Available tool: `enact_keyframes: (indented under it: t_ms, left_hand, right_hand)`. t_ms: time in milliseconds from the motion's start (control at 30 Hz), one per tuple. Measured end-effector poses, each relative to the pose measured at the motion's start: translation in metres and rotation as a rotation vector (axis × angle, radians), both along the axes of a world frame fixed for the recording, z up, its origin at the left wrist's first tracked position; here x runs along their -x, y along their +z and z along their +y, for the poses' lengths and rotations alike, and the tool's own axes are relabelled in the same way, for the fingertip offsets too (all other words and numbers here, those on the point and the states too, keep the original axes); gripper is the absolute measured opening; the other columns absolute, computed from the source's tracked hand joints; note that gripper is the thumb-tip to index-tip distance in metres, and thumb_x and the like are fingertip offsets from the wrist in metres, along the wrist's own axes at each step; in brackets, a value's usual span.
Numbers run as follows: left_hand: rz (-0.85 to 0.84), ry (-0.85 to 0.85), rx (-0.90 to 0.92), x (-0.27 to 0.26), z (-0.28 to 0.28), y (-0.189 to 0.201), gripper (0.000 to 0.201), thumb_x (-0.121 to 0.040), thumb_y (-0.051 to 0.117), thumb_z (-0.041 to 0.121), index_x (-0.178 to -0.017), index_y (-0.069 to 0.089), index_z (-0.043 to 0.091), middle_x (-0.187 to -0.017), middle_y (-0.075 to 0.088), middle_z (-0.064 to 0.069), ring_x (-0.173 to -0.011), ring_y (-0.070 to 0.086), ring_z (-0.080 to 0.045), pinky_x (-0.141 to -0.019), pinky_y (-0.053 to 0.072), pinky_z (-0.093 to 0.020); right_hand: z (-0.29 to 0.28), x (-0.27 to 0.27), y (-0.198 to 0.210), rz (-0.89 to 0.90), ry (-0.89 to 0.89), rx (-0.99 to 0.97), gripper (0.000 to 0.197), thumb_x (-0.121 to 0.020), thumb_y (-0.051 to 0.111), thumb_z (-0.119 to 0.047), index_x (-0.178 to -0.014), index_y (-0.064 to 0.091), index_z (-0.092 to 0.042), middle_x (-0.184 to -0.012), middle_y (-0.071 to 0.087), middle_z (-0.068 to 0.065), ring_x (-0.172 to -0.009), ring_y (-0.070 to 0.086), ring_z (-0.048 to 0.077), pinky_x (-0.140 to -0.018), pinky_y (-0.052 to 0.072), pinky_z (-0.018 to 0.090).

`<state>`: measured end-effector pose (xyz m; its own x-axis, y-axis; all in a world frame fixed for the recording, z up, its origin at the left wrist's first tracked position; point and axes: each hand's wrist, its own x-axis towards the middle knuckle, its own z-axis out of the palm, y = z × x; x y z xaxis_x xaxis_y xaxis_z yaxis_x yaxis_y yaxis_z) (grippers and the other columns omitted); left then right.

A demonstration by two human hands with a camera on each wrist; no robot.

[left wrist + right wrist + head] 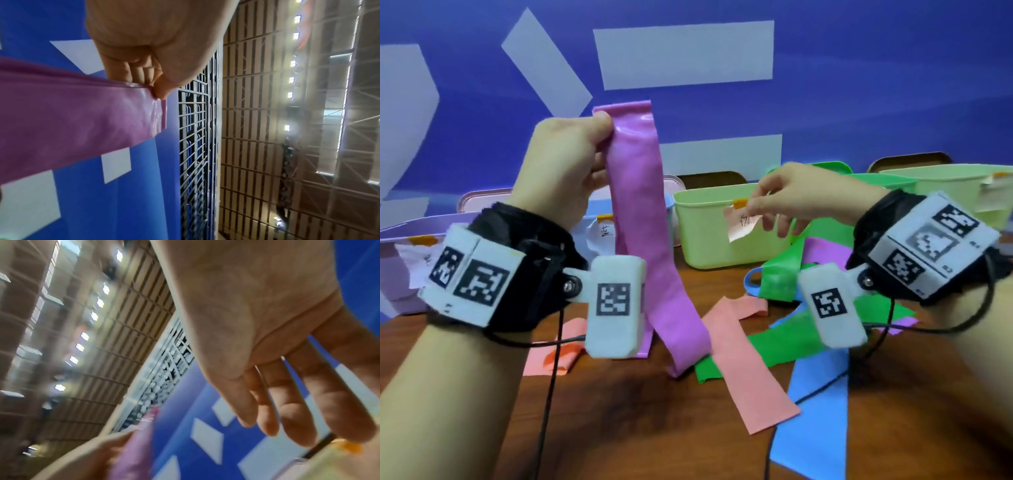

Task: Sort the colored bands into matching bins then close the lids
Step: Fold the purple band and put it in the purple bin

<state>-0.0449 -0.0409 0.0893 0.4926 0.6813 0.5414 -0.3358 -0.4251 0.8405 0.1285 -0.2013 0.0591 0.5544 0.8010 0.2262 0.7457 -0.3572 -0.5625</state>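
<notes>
My left hand [599, 137] is raised and pinches the top end of a long purple band [640, 212] between thumb and fingers. The band hangs down and its lower end curls on the wooden table [619, 428]. The left wrist view shows the same pinch by my left hand [156, 91] on the purple band [72, 121]. My right hand [784, 205] hovers in front of the yellow-green bin [709, 253], fingers loose and holding nothing. In the right wrist view, my right hand [287, 402] has straight fingers. Salmon [753, 377], green [780, 274] and blue [815, 411] bands lie loose on the table.
Open bins stand in a row along the back: a lilac bin [393, 274] at left, a blue bin [592, 222] behind my left hand, a pale green bin [945, 192] at right. Paper labels hang on their fronts. A blue wall [859, 85] rises behind them.
</notes>
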Motion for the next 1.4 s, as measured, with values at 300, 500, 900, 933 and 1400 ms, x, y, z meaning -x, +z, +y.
enact_keyframes:
  t_ms: [300,500,900,933,1400]
  left_hand:
    - [-0.043,-0.084,-0.041,-0.001,-0.008,0.005,0.023,-0.094,0.050,0.014,-0.071,0.055,0.016,-0.078,0.045,-0.004,-0.064,0.047,-0.011,-0.063,0.042,-0.024]
    - [-0.006,-0.112,-0.067,-0.001,-0.013,0.002,0.025,-0.096,0.047,0.015,-0.071,0.053,0.015,-0.066,0.042,0.001,-0.052,0.043,-0.007,-0.053,0.038,-0.020]
    - [0.078,-0.161,-0.100,-0.003,-0.020,-0.002,0.025,-0.097,0.046,0.015,-0.074,0.056,0.013,-0.065,0.043,0.001,-0.045,0.042,-0.005,-0.046,0.038,-0.015]
    - [0.081,-0.160,-0.103,-0.003,-0.020,-0.002,0.025,-0.097,0.046,0.015,-0.074,0.056,0.013,-0.065,0.042,0.001,-0.045,0.041,-0.005,-0.047,0.037,-0.016]
    - [-0.036,-0.046,-0.051,0.026,0.021,0.015,0.019,-0.093,0.050,0.014,-0.080,0.064,0.010,-0.083,0.059,-0.001,-0.064,0.058,-0.007,-0.060,0.048,-0.019]
  right_hand:
    - [-0.036,-0.092,-0.048,-0.026,-0.471,0.236,0.039,-0.089,0.061,-0.020,-0.124,0.056,-0.003,-0.105,0.060,0.011,-0.095,0.048,0.022,-0.055,0.034,0.019]
    - [-0.026,-0.099,-0.065,-0.118,-0.476,0.365,0.046,-0.087,0.063,-0.033,-0.121,0.059,-0.002,-0.120,0.061,0.017,-0.099,0.056,0.026,-0.069,0.042,0.024]
    - [0.001,-0.065,-0.025,-0.470,-0.532,0.073,0.023,-0.086,0.054,-0.011,-0.100,0.073,-0.009,-0.106,0.066,0.021,-0.103,0.059,0.036,-0.083,0.046,0.034]
    - [0.004,-0.060,-0.020,-0.508,-0.519,0.049,0.024,-0.086,0.054,-0.009,-0.100,0.073,-0.011,-0.106,0.066,0.022,-0.103,0.058,0.037,-0.084,0.047,0.036]
    - [0.021,0.030,0.040,-0.139,0.156,-0.387,0.010,-0.084,0.060,-0.006,-0.089,0.067,-0.012,-0.069,0.060,-0.005,-0.048,0.050,-0.006,-0.050,0.038,0.007]
